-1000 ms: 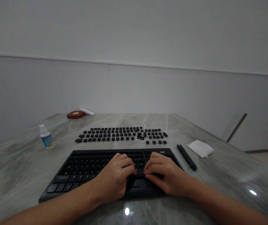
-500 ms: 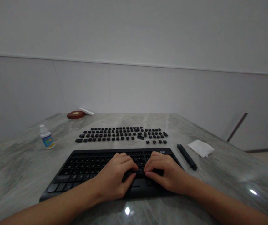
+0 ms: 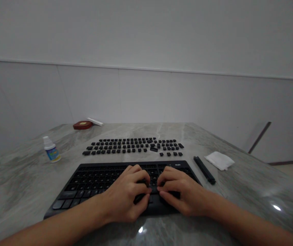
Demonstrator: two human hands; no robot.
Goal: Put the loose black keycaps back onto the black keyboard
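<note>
A black keyboard (image 3: 66, 186) lies in front of me, with most of its upper rows stripped of caps and some caps seated at the lower left. My left hand (image 3: 131, 191) is over its right-middle part, thumb and fingers closed on the left end of a dark keycap (image 3: 154, 189). On the opposite end of that wide cap are the pinched fingertips of my right hand (image 3: 181, 189). Fingers cover part of the cap, so whether it sits in its slot cannot be made out. Beyond the keyboard, loose black keycaps (image 3: 118, 147) are laid out in rows.
A white spray bottle (image 3: 51, 150) with a blue label stands at left. Right of the keyboard lie a dark stick-shaped tool (image 3: 204, 170) and a folded white cloth (image 3: 219, 160). At the back left are a reddish-brown box (image 3: 82, 125) and a white strip (image 3: 95, 121).
Both hands stay at the same spot over the keyboard. Their fingers have shifted slightly, the left fingers curling more and the right thumb dropping a little; the dark cap now shows less between them.
</note>
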